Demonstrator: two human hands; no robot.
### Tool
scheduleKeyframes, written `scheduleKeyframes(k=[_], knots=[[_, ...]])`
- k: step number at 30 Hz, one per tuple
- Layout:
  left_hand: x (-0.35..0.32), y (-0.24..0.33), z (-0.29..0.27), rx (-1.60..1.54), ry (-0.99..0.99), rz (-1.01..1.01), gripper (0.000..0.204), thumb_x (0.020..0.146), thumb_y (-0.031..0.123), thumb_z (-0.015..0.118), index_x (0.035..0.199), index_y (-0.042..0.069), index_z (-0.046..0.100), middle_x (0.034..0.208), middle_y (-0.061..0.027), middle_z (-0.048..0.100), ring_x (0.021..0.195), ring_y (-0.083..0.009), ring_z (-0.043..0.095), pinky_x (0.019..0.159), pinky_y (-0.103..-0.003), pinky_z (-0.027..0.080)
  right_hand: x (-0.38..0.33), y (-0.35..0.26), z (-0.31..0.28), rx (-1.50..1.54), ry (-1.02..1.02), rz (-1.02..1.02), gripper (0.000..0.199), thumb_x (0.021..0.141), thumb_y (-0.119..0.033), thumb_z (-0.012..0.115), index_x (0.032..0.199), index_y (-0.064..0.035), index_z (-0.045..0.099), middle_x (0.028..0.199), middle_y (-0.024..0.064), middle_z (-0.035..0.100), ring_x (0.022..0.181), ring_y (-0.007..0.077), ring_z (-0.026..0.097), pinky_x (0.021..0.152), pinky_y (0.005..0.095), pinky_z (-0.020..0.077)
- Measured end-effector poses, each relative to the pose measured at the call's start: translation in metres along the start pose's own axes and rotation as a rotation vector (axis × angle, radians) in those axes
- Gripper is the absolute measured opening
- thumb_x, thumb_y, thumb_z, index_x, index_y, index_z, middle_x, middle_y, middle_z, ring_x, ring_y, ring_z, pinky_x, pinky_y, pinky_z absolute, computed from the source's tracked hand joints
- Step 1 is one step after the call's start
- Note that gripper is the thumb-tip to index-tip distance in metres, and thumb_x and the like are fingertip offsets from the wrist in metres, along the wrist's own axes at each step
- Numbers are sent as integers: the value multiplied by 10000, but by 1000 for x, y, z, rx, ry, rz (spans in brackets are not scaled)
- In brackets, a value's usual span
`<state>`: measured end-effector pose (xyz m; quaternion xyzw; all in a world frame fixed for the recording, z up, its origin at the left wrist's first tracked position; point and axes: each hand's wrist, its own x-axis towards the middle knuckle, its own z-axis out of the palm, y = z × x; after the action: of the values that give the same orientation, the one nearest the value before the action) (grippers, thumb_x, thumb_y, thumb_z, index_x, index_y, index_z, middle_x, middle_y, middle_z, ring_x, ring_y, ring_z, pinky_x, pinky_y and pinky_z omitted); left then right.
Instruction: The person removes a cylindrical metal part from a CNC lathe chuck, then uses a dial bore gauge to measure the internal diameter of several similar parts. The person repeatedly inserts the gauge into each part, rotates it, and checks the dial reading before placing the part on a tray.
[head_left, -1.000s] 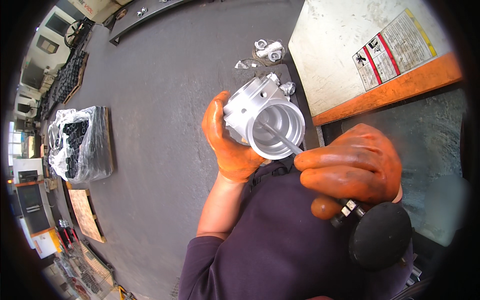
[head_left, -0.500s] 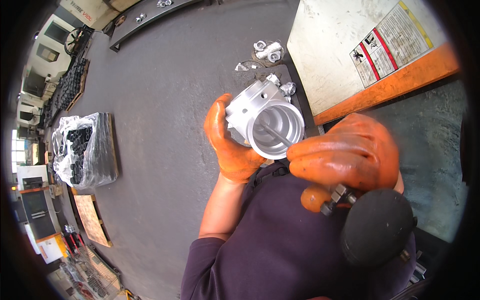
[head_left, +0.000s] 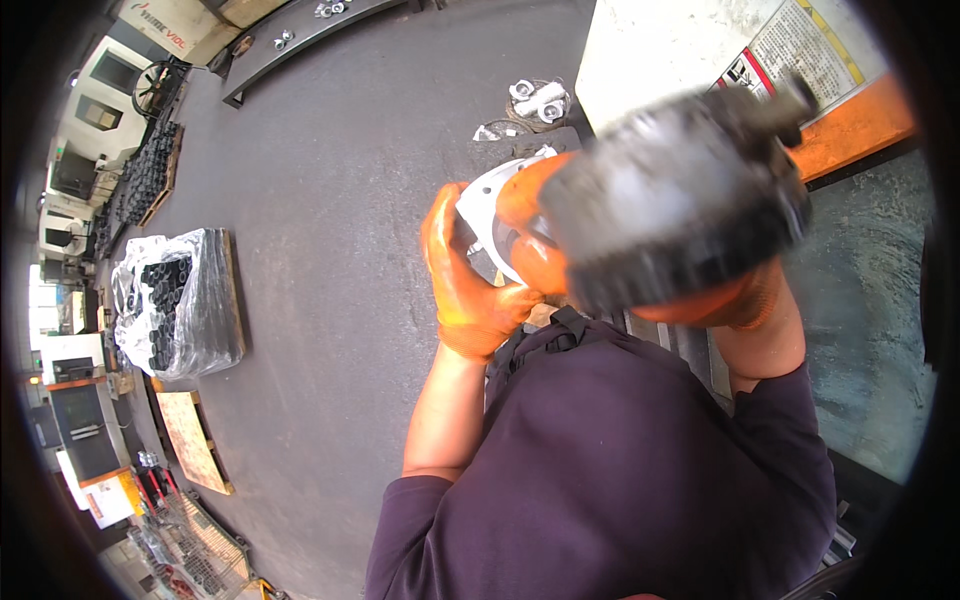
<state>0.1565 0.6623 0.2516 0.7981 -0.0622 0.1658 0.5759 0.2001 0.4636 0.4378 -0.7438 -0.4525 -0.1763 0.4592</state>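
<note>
My left hand (head_left: pixel 465 305), in an orange glove, is wrapped round the near-left side of a silver metal housing (head_left: pixel 482 208) held up in front of me. My right hand (head_left: pixel 541 262), also gloved in orange, is closed on a dial bore gauge (head_left: pixel 675 205). The gauge's round, dark-rimmed head is close to the camera, blurred by motion, and covers most of that hand. My right fingers are at the mouth of the housing. They hide its bore and the gauge's rod.
Silver castings (head_left: pixel 538 103) lie beyond the housing. A white and orange machine panel (head_left: pixel 640 60) stands at the right. On the left are a plastic-wrapped pallet load (head_left: pixel 205 300), a wooden pallet (head_left: pixel 190 440) and several machines. A dark bench (head_left: pixel 300 55) stands at the far side.
The gauge's head has swung up and away from my body, now in front of my right hand. My right fingers have moved left over the housing's mouth. My left hand keeps its hold.
</note>
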Motion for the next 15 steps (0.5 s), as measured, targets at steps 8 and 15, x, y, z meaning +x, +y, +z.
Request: scheduleKeyframes(k=[8, 15], knots=[[26, 47, 1, -424, -115, -108, 1039, 649, 176, 989, 1507, 40, 418, 1405, -112, 568, 1278, -251, 600, 1068, -434, 501, 21, 10, 5, -17, -40, 101, 315, 751, -70, 789, 1059, -116, 742, 975, 35, 730, 845, 207, 711, 685, 322, 571], [27, 60, -3, -385, -131, -175, 1042, 605, 225, 1002, 1474, 37, 459, 1320, -95, 591, 1208, -231, 636, 1018, -411, 537, 28, 21, 6, -103, -53, -39, 360, 743, -38, 756, 1090, -129, 730, 924, 74, 707, 786, 239, 703, 611, 335, 557]])
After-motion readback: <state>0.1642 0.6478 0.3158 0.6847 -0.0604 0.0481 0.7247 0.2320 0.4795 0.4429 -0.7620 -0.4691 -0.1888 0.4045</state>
